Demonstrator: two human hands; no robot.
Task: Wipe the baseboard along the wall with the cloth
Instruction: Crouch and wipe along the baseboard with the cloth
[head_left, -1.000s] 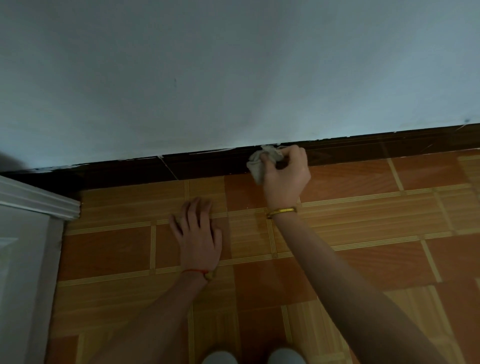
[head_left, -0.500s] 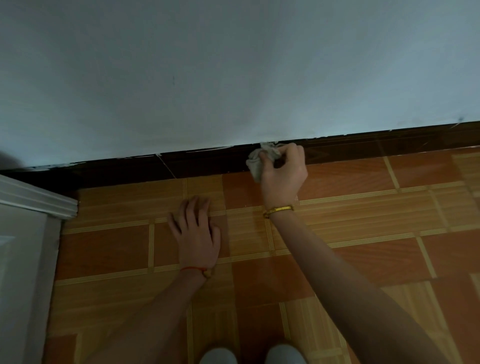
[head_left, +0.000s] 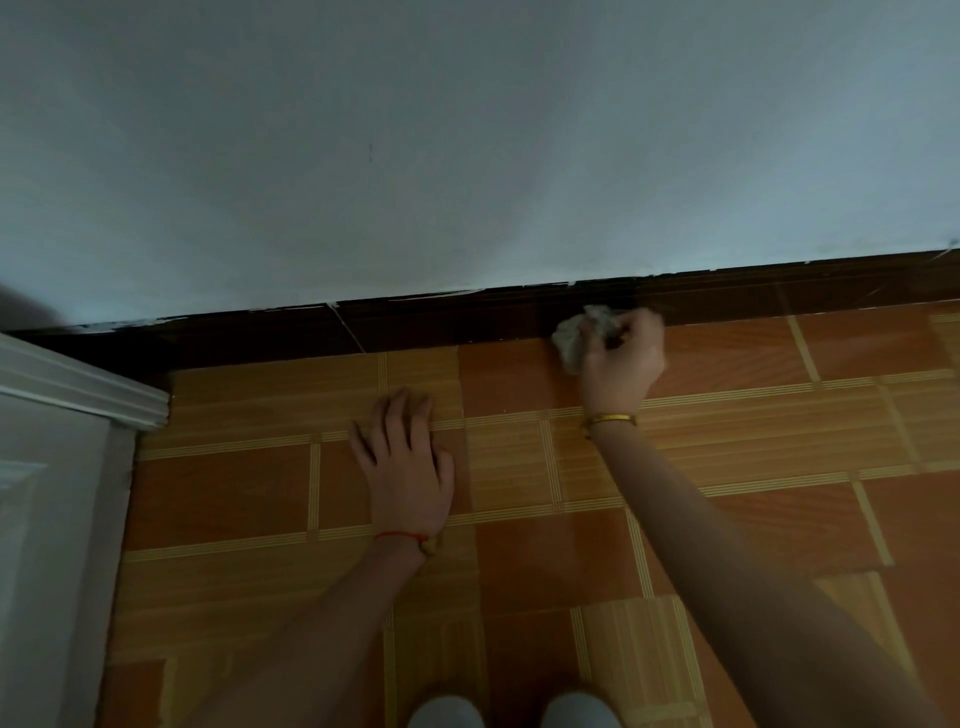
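Right grip (head_left: 623, 358), bunched round the cloth (head_left: 574, 340), just slid toward 3 o'clock along the baseboard (head_left: 441, 325), so I'm making progress.

Orange-and-tan tiled floor (head_left: 545, 561) — a left hand (head_left: 408, 473) rests flat on it, near the dark baseboard (head_left: 441, 322).

One head-worn wide-angle view only, looking steeply down and forward from above a crouched body. Faces the pale blue-grey painted wall (head_left: 467, 156) squarely, close in, with orange wood-pattern tiled floor (head_left: 234, 493) filling the lower half.
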